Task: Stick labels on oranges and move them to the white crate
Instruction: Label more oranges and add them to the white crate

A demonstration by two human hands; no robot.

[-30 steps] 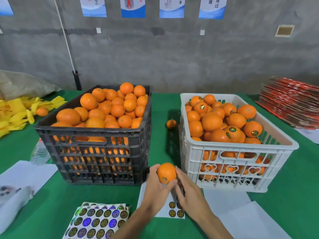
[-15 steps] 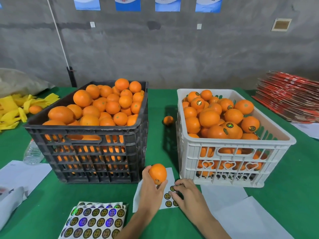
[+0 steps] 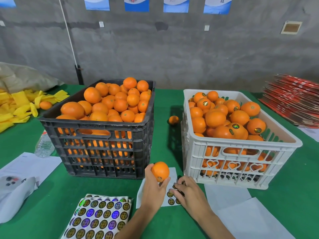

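Gripping orange [image 3: 160,171], left hand [image 3: 154,188]; right hand [image 3: 189,194] fingers curled, touching label sheet [image 3: 170,198].

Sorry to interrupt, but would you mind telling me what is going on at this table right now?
A person is labelling oranges. Their left hand holds one orange up in front of the black crate, which is piled with oranges showing no labels. Their right hand is down on a small label sheet, fingers curled at a sticker. The white crate beside it already holds many oranges, several showing labels. A fuller sheet of stickers lies nearer the camera.
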